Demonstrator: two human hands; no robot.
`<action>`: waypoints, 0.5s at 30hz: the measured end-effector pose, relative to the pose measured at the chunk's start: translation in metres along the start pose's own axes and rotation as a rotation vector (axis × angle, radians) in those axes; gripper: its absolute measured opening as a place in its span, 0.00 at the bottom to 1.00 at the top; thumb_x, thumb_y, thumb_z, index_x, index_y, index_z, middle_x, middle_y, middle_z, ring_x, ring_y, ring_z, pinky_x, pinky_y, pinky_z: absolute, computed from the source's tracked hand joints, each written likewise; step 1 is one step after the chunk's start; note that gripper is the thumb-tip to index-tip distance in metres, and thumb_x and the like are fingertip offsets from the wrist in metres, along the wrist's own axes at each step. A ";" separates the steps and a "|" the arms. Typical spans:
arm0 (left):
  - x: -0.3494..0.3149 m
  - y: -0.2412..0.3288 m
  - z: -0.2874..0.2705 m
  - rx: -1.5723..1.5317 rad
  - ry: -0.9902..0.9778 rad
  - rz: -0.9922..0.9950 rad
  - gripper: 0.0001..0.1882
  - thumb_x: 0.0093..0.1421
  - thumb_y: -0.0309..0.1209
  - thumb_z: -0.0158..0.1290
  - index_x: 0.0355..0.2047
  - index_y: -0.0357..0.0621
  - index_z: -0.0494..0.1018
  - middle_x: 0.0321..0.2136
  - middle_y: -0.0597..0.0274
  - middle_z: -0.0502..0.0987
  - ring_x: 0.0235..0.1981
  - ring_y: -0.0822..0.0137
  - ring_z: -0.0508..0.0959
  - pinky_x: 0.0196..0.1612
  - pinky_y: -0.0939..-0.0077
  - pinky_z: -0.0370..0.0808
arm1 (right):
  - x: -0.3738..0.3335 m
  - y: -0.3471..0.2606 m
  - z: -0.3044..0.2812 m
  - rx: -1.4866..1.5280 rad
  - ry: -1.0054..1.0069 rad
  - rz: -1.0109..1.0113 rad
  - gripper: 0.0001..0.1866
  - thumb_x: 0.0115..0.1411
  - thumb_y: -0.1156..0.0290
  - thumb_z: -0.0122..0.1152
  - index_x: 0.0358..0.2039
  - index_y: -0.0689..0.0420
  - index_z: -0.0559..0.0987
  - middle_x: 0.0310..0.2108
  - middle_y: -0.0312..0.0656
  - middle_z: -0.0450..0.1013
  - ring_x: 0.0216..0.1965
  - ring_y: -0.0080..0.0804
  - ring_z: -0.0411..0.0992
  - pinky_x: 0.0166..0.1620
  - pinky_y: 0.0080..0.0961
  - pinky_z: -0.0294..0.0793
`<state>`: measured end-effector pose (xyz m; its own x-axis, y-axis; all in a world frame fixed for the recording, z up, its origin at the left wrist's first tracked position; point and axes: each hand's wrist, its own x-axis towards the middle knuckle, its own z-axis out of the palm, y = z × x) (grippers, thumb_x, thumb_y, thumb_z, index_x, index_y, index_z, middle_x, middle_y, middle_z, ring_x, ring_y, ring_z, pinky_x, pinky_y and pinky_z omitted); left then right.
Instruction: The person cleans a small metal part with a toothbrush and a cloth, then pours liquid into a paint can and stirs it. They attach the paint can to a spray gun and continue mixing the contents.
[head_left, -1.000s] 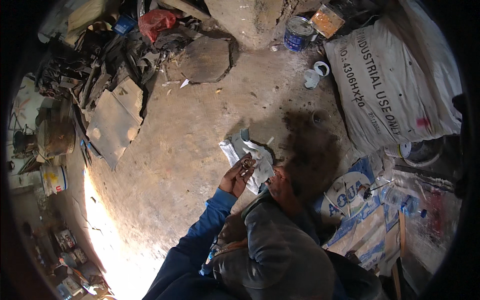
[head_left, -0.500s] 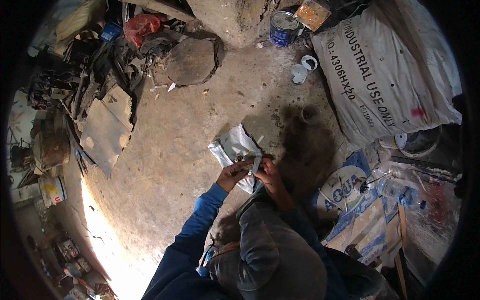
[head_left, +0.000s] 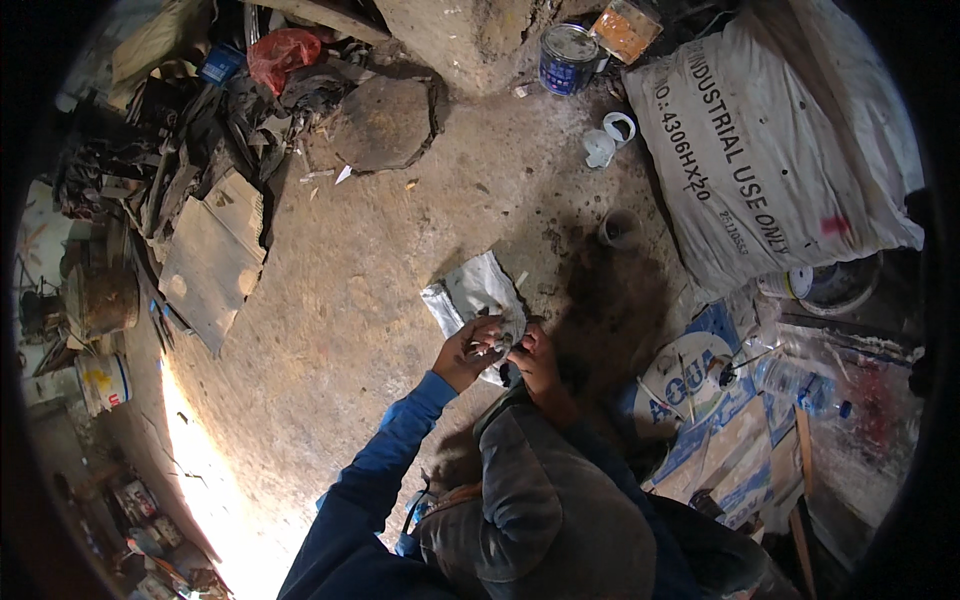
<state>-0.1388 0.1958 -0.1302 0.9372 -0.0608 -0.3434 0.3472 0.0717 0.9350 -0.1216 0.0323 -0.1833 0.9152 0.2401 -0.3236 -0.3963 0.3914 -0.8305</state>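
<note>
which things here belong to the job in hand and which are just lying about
In use, it seems:
- small item at the left hand and right hand, too small to identify
- white sheet beneath them

Apparently just lying about:
- red plastic bag
- blue tin
- large white sack
- clear bottle

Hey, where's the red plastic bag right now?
In the head view, the red plastic bag is at the upper left, by the dark scrap pile, just right of a small blue container.
</note>
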 end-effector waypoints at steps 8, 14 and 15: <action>0.007 -0.008 0.001 0.108 -0.030 -0.205 0.21 0.58 0.21 0.59 0.53 0.41 0.73 0.40 0.67 0.77 0.35 0.77 0.76 0.39 0.82 0.74 | -0.016 -0.014 0.008 -0.423 0.061 -0.040 0.09 0.55 0.85 0.54 0.36 0.60 0.74 0.28 0.33 0.72 0.31 0.13 0.67 0.32 0.16 0.65; 0.004 -0.010 0.001 -0.086 0.128 -0.145 0.24 0.51 0.22 0.66 0.50 0.42 0.75 0.33 0.70 0.75 0.31 0.78 0.73 0.35 0.81 0.74 | -0.004 -0.003 -0.010 -0.533 0.087 -0.119 0.10 0.58 0.76 0.52 0.40 0.59 0.77 0.23 0.32 0.72 0.26 0.15 0.69 0.29 0.18 0.67; 0.004 -0.008 -0.004 -0.055 0.138 -0.175 0.25 0.48 0.23 0.68 0.48 0.42 0.75 0.29 0.71 0.74 0.29 0.79 0.71 0.34 0.81 0.73 | -0.001 -0.005 -0.018 -0.346 0.085 0.063 0.11 0.59 0.73 0.53 0.41 0.57 0.77 0.23 0.33 0.72 0.26 0.17 0.70 0.29 0.19 0.69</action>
<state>-0.1373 0.1986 -0.1390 0.8567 0.0593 -0.5124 0.5027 0.1262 0.8552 -0.1189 0.0141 -0.1872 0.8984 0.1734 -0.4034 -0.4173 0.0508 -0.9074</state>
